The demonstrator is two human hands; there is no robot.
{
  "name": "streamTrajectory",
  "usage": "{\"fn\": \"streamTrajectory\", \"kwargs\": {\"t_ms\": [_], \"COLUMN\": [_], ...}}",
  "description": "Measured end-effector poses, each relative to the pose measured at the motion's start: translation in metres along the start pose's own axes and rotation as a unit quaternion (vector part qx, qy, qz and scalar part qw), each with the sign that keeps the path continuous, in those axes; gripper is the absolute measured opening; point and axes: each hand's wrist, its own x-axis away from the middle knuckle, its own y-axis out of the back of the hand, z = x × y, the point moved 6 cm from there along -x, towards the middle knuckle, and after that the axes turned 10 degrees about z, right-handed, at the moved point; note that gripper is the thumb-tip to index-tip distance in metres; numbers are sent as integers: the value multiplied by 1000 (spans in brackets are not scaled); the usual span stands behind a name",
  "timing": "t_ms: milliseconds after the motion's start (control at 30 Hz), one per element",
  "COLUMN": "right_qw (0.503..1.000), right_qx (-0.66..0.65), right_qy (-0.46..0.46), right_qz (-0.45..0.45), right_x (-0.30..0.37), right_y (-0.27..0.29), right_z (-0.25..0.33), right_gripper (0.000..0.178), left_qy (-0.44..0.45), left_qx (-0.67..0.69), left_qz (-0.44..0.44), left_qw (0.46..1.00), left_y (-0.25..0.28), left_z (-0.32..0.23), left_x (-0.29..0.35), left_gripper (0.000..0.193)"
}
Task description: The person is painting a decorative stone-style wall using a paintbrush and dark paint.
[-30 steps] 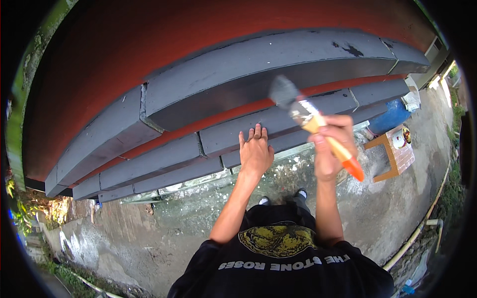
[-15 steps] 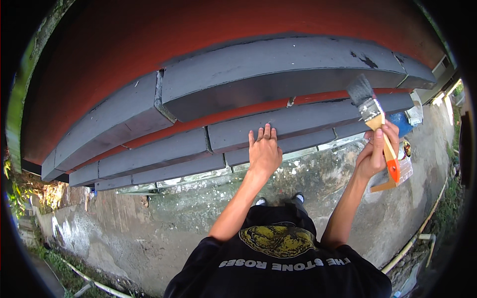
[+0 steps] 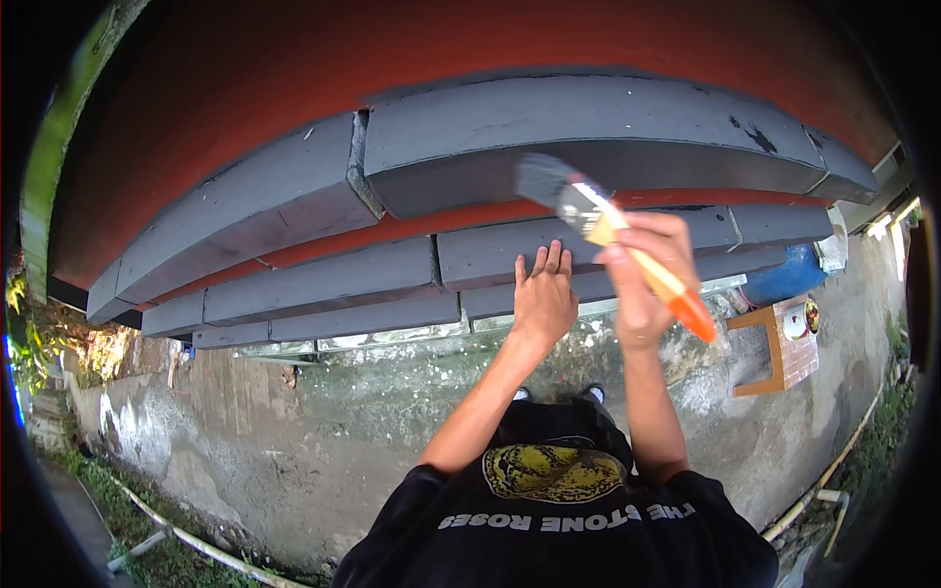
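Observation:
A paintbrush (image 3: 598,218) with dark grey bristles, a metal band and a wooden handle with an orange end is gripped in my right hand (image 3: 649,272). Its bristles point up and left, in front of the upper grey ledge (image 3: 549,116), apparently not touching it. My left hand (image 3: 545,290) rests with fingers stretched on the lower grey ledge (image 3: 333,281). Dark patches (image 3: 753,135) mark the right part of the upper ledge. A gap (image 3: 363,162) runs between two blocks of that ledge, with pale worn edges.
Behind the ledges stands a red wall (image 3: 323,69). To the right on the concrete floor (image 3: 235,431) is a small wooden stool (image 3: 784,343) bearing a paint can (image 3: 812,316), near a blue drum (image 3: 784,278). Pipes (image 3: 211,566) run along the grass below.
My right hand has swung left with the paintbrush, whose bristles moved from the right part of the ledges toward the middle. My left hand stays on the lower ledge. The view has shifted slightly.

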Motion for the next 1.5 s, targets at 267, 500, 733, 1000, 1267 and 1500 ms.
{"fn": "streamTrajectory", "kwargs": {"t_ms": [267,500,733,1000,1267,1500], "right_qw": [998,994,979,995,998,998], "right_qx": [-8,-59,177,-64,12,-59], "right_qy": [42,-17,-16,7,7,-8], "right_qz": [42,89,-97,76,-61,15], "right_x": [11,3,22,-3,-1,-6], "right_y": [-6,-72,88,-54,-29,-45], "right_z": [29,6,5,41,41,44], "right_gripper": [16,18,13,20,16,20], "left_qy": [-2,-63,4,-37,25,-56], "left_qx": [-41,120,-7,-99,-1,131], "left_qz": [11,13,2,-58,39,46], "left_qw": [999,991,1000,993,999,989], "left_y": [9,11,-10,13,3,-2], "left_z": [-3,3,3,-13,-6,-4], "left_x": [6,7,-1,16,6,6], "left_gripper": [59,56,65,52,66,68]}}
